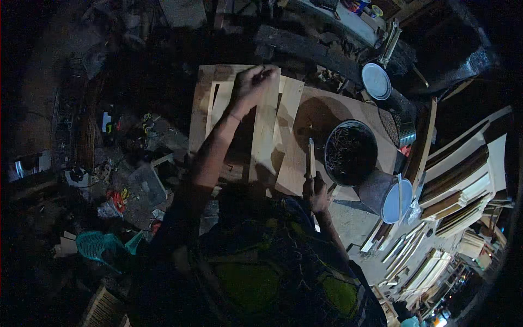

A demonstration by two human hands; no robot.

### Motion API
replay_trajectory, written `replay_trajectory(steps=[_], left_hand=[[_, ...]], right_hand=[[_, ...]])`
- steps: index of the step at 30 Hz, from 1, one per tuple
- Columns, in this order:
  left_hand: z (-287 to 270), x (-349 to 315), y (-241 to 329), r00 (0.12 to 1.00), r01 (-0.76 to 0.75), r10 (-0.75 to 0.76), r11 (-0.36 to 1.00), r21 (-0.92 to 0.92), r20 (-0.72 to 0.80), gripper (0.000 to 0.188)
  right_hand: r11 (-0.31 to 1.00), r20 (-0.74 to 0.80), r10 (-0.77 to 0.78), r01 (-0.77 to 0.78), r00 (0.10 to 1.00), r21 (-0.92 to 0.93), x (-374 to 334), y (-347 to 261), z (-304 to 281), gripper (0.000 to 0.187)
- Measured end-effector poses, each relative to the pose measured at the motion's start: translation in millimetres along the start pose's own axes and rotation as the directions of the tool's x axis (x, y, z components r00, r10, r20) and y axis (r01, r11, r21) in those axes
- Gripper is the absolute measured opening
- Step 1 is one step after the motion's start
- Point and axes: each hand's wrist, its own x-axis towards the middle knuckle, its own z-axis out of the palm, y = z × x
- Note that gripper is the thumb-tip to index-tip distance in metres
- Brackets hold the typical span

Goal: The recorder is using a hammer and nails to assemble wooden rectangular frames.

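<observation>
My left hand (254, 86) is above the far end of pale wooden boards (265, 131), its fingers curled. Whatever it may hold is too dark and small to make out. Closer to me, my right hand (316, 195) is wrapped round a slim, pale wooden stick (312, 158) with a lighter tip, pointing away from me. Whether it is a tool's handle I cannot tell. The boards lie side by side on a brown wooden panel (321, 102). Right of the stick stands a round dark bucket (351, 184) holding many thin pieces that look like nails.
A white round lid (376, 82) lies beyond the bucket; another pale round lid or container top (397, 201) is nearer me on the right. Stacked wood strips (457, 185) fill the right side. At left are a teal plastic chair (101, 248) and scattered floor clutter.
</observation>
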Motion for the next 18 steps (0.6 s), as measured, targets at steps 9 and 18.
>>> replay_trajectory(steps=[9,18], left_hand=[[10,63,-61,0.908,-0.354,0.394,0.904,0.240,-0.142,0.031],[8,64,-74,0.891,-0.338,0.343,0.939,0.071,-0.297,0.023]], right_hand=[[0.893,-0.283,-0.385,0.277,0.878,-0.355,1,-2,12,0.046],[0.973,-0.079,0.131,-0.112,0.988,0.203,1,-17,5,0.040]])
